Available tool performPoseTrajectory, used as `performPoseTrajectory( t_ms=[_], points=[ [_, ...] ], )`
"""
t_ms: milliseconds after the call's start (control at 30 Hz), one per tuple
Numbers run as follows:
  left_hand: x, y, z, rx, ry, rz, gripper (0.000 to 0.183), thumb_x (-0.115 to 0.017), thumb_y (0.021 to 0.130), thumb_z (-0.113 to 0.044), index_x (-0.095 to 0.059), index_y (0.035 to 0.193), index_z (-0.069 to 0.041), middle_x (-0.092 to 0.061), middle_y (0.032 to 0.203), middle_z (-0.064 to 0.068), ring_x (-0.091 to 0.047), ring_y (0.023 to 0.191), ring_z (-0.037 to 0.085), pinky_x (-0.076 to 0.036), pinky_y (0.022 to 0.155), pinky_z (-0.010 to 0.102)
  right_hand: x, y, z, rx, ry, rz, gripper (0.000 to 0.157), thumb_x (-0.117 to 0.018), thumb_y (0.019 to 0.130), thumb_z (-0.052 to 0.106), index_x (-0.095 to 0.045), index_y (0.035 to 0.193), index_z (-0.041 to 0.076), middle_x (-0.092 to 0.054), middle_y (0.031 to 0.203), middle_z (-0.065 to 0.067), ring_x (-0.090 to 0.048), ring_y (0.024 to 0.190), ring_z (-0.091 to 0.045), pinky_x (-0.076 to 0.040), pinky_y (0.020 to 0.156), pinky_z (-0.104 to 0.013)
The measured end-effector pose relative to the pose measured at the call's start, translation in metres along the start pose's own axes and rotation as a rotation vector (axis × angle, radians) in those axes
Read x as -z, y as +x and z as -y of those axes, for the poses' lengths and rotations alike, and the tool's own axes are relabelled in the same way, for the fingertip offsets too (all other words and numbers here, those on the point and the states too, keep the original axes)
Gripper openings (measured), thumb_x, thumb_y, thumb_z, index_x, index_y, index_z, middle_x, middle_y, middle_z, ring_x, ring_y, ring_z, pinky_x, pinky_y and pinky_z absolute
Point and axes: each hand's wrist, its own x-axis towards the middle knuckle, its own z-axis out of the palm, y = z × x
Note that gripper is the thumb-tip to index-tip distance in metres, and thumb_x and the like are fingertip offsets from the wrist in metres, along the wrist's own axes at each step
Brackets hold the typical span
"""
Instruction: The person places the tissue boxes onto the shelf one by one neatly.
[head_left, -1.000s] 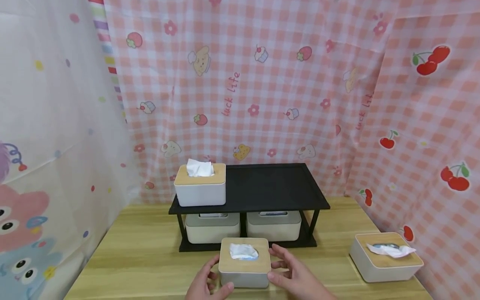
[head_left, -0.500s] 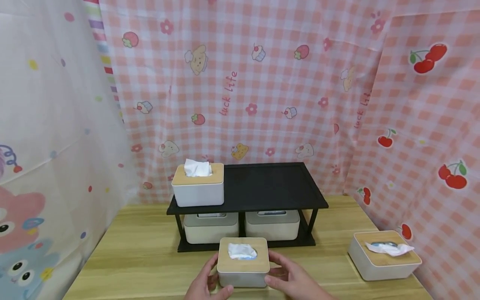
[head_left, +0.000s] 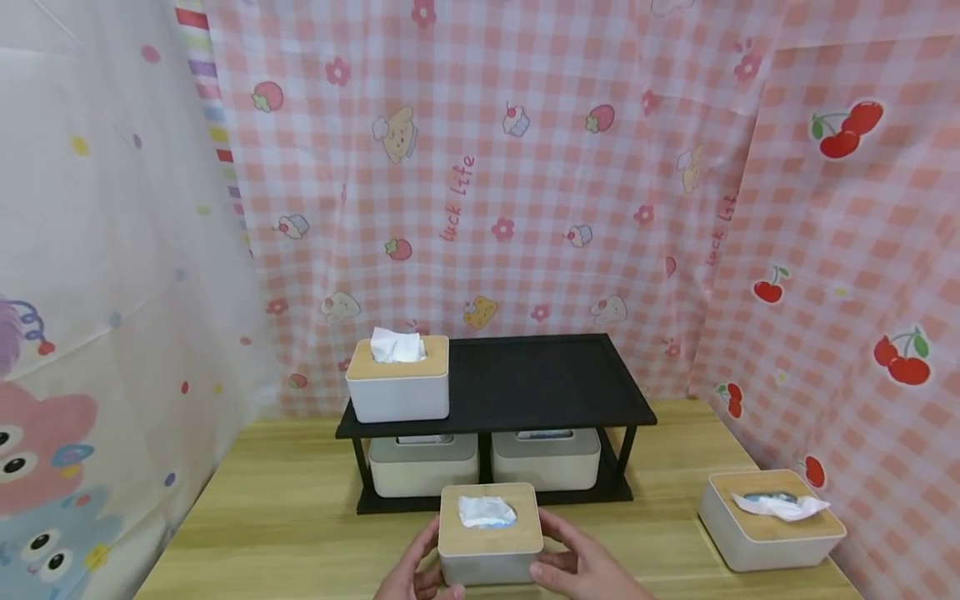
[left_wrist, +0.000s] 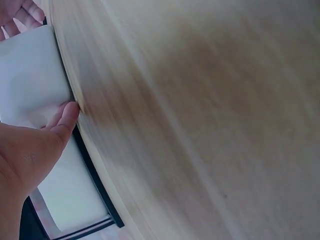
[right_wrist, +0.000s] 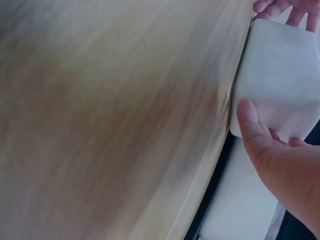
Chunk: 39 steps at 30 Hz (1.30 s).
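A tissue box with a wood-look lid and a pale body stands at the front of the table, a white tissue in its oval slot. My left hand grips its left side, thumb toward the front corner. On the opposite side my right hand holds it, fingers along the side and thumb at the front. Both wrist views show the box's pale wall between the hands, with the left hand and the right hand close against it. Some fingertips are hidden by the box.
Behind stands a black two-tier rack. A white tissue box sits at its upper left. Two grey-lidded boxes, left and right, fill the lower tier. Another wood-lidded box is at the right, near the checked curtain.
Both hands have closed in from beside the box to hold its sides. The box stays in about the same place, and the head view has shifted slightly.
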Motion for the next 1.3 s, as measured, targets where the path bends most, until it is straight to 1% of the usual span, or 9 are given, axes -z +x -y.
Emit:
performPoseTrajectory(
  t_ms=[100, 200, 367, 567, 800, 967, 1100, 1200, 1300],
  points=[
    [-0.0005, 0.0001, 0.0024, -0.010, 0.008, -0.001, 0.105, -0.082, 0.082, -0.025, -0.013, 0.157, -0.001, -0.013, 0.156, 0.040, -0.058, 0.125, 0.042, -0.054, 0.091, 0.035, -0.0007, -0.0002, -0.0008, -0.009, -0.001, -0.005, 0.080, -0.067, 0.095, 0.034, -0.025, 0.156, 0.004, -0.028, 0.155, -0.034, -0.059, 0.124, -0.038, -0.056, 0.095, -0.042],
    [-0.0011, 0.0008, 0.0032, -0.013, 0.012, -0.008, 0.104, -0.081, 0.082, -0.026, -0.013, 0.157, -0.002, -0.014, 0.156, 0.040, -0.057, 0.125, 0.043, -0.054, 0.090, 0.035, -0.0008, -0.0003, -0.0004, -0.016, 0.005, -0.006, 0.081, -0.067, 0.095, 0.034, -0.024, 0.156, 0.004, -0.028, 0.156, -0.033, -0.059, 0.124, -0.037, -0.056, 0.095, -0.042],
    [-0.0027, 0.0019, 0.0020, -0.006, 0.027, -0.037, 0.104, -0.082, 0.082, -0.029, -0.016, 0.158, -0.005, -0.017, 0.156, 0.039, -0.055, 0.125, 0.047, -0.056, 0.089, 0.038, -0.0012, -0.0013, 0.0017, -0.018, 0.010, -0.009, 0.081, -0.067, 0.095, 0.034, -0.024, 0.156, 0.004, -0.027, 0.156, -0.034, -0.059, 0.124, -0.037, -0.056, 0.095, -0.042],
    [-0.0038, 0.0019, 0.0019, -0.004, 0.033, -0.046, 0.104, -0.082, 0.082, -0.029, -0.016, 0.158, -0.005, -0.016, 0.156, 0.039, -0.057, 0.123, 0.047, -0.056, 0.087, 0.037, -0.0021, -0.0016, 0.0031, -0.023, 0.012, -0.012, 0.081, -0.067, 0.095, 0.033, -0.023, 0.157, 0.004, -0.027, 0.156, -0.034, -0.059, 0.123, -0.037, -0.056, 0.095, -0.042],
    [-0.0044, 0.0016, 0.0020, -0.005, 0.017, -0.042, 0.105, -0.083, 0.081, -0.027, -0.015, 0.158, -0.005, -0.014, 0.156, 0.039, -0.062, 0.119, 0.040, -0.058, 0.085, 0.038, -0.0025, -0.0008, 0.0031, -0.024, 0.019, -0.004, 0.082, -0.067, 0.095, 0.033, -0.021, 0.157, 0.002, -0.027, 0.156, -0.034, -0.058, 0.124, -0.038, -0.055, 0.095, -0.043],
    [-0.0049, 0.0019, 0.0027, 0.011, -0.010, -0.042, 0.105, -0.083, 0.080, -0.026, -0.015, 0.158, -0.006, -0.011, 0.157, 0.039, -0.062, 0.118, 0.036, -0.058, 0.085, 0.039, -0.0035, -0.0007, 0.0034, -0.028, 0.011, -0.009, 0.083, -0.067, 0.095, 0.033, -0.021, 0.157, 0.002, -0.027, 0.156, -0.034, -0.058, 0.124, -0.038, -0.055, 0.095, -0.044],
    [-0.0055, 0.0015, 0.0029, 0.014, -0.025, -0.040, 0.106, -0.083, 0.080, -0.025, -0.014, 0.158, -0.006, -0.010, 0.157, 0.038, -0.063, 0.117, 0.033, -0.059, 0.085, 0.038, -0.0041, -0.0008, 0.0035, -0.015, 0.013, -0.008, 0.082, -0.067, 0.095, 0.032, -0.021, 0.157, 0.002, -0.027, 0.156, -0.034, -0.058, 0.124, -0.037, -0.056, 0.095, -0.043],
    [-0.0059, 0.0008, 0.0017, 0.018, -0.024, -0.043, 0.106, -0.083, 0.080, -0.025, -0.014, 0.158, -0.006, -0.010, 0.157, 0.038, -0.063, 0.117, 0.032, -0.059, 0.084, 0.038, -0.0042, -0.0013, 0.0039, -0.005, 0.013, -0.005, 0.082, -0.067, 0.095, 0.031, -0.021, 0.157, 0.002, -0.027, 0.156, -0.034, -0.059, 0.124, -0.037, -0.056, 0.095, -0.042],
    [-0.0060, -0.0002, -0.0009, 0.029, -0.017, -0.053, 0.107, -0.084, 0.080, -0.026, -0.014, 0.158, -0.007, -0.012, 0.157, 0.037, -0.063, 0.117, 0.031, -0.059, 0.085, 0.038, -0.0039, -0.0019, 0.0051, -0.013, 0.004, -0.010, 0.084, -0.068, 0.094, 0.034, -0.021, 0.157, 0.004, -0.026, 0.156, -0.033, -0.059, 0.124, -0.035, -0.056, 0.095, -0.043]
  ],
)
